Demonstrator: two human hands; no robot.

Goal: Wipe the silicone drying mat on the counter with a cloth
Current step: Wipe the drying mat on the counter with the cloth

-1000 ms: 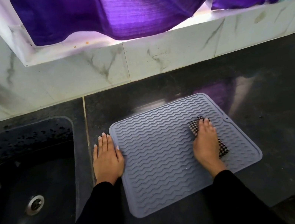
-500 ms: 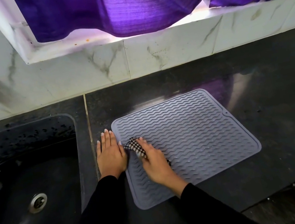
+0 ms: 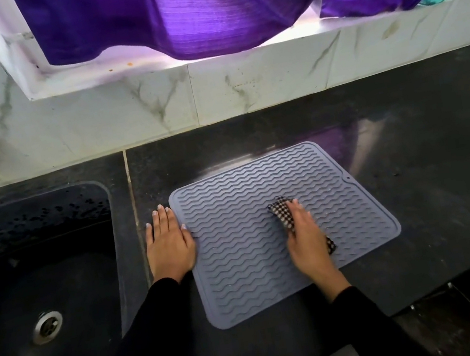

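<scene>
I find the silicone drying mat [image 3: 253, 237] lying flat on the dark counter [image 3: 427, 161], its left edge just beside the seam that borders the sink [image 3: 41, 272], its far edge well short of the tiled wall [image 3: 215, 103].

My left hand [image 3: 170, 247] rests flat, fingers straight, on the counter at the mat's left edge, with the thumb side touching the rim; it grips nothing and serves to pin the mat in place.

My right hand [image 3: 304, 237] presses the checked cloth [image 3: 282, 210] onto the ribbed surface right of centre. The fingers lie over the cloth and appear lightly curled about it; cloth shows beyond the fingertips and again under the heel of the hand.

Change noted: half a second ago the cloth was at the mat's left edge, almost against the left hand; a second ago it was near the right edge. It has now travelled back toward the right. I judge this as side-to-side strokes across the middle band. The mat has not visibly shifted against the counter, so the bracing holds.

Assessment: wiping is under way. The far strip and the near corner are not covered by these strokes; I cannot tell whether they are already wiped.
</scene>
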